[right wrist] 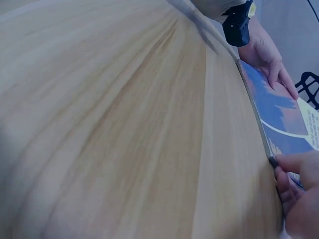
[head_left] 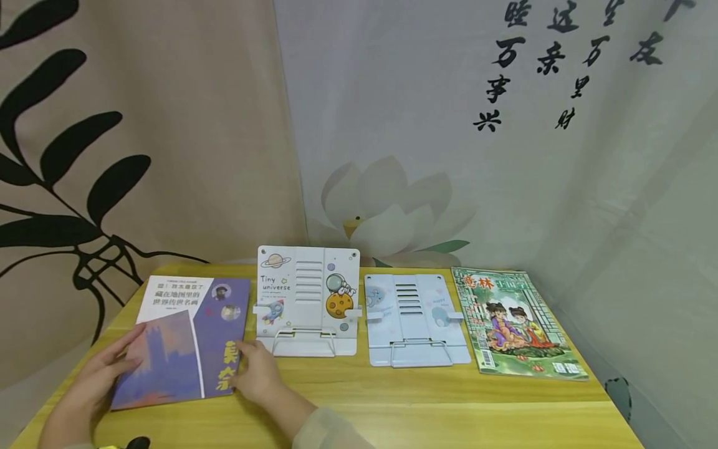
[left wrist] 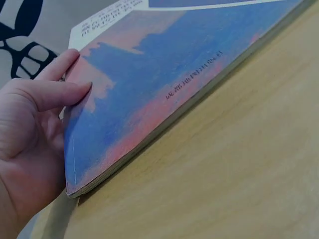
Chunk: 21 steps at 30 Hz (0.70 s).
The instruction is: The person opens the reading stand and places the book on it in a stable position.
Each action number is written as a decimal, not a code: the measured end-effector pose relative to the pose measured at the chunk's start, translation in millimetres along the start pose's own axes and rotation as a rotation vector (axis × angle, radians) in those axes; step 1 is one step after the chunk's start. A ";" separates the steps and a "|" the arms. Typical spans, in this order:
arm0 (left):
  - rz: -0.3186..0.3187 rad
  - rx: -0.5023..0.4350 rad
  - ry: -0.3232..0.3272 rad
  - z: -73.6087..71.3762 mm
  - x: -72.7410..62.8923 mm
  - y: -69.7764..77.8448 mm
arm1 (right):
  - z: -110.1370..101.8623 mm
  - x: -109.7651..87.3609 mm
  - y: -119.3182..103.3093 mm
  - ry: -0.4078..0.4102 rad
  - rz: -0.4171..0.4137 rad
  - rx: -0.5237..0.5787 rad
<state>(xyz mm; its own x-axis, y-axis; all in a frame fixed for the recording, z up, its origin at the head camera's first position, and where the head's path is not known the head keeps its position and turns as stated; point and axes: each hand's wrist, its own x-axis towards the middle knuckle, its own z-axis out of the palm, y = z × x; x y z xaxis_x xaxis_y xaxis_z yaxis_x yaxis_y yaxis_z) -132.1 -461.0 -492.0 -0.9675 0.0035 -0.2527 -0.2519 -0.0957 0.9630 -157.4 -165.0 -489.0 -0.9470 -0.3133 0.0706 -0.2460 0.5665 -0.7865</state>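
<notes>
A purple and white paperback book (head_left: 224, 324) lies at the left of the table, its cover up, with a pink and blue picture on it. My left hand (head_left: 103, 368) grips its left edge, the thumb lying on the cover; the left wrist view shows this hand (left wrist: 35, 119) close by the book's lower corner. At the opposite edge my right hand (head_left: 258, 374) holds the book between thumb and fingers. In the right wrist view the right hand (right wrist: 299, 189) is partly cut off by the frame.
Right of the book stands a white book stand (head_left: 308, 293) with space drawings. Beside it is a second, pale blue book stand (head_left: 412, 318). A green magazine (head_left: 527, 324) lies at the right of the yellow wooden table (head_left: 437, 405). Printed curtains (head_left: 392, 125) hang behind.
</notes>
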 end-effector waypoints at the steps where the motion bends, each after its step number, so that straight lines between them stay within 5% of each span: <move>1: 0.010 -0.012 0.005 -0.1 -0.7 -1.0 | -0.4 -0.1 -0.3 -0.004 -0.003 0.009; 6: 0.053 -0.048 0.012 -0.9 -5.0 -5.0 | -1.3 -2.4 -1.2 -0.008 0.012 0.106; 14: 0.148 -0.191 -0.072 6.4 -12.0 1.1 | -7.9 -6.1 -0.1 0.041 -0.038 0.262; 18: 0.189 -0.172 -0.095 12.7 -13.0 12.4 | -19.2 -8.0 2.1 0.062 -0.096 0.306; 21: 0.293 -0.079 -0.108 16.9 -12.3 21.1 | -31.0 -7.1 4.6 0.065 -0.163 0.341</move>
<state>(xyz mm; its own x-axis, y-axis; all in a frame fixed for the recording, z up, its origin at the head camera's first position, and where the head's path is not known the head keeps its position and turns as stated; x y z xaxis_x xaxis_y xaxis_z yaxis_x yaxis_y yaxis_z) -125.9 -446.2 -467.0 -0.9964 0.0691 0.0499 0.0364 -0.1852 0.9820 -158.2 -136.5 -474.1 -0.9149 -0.3234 0.2415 -0.3219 0.2234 -0.9200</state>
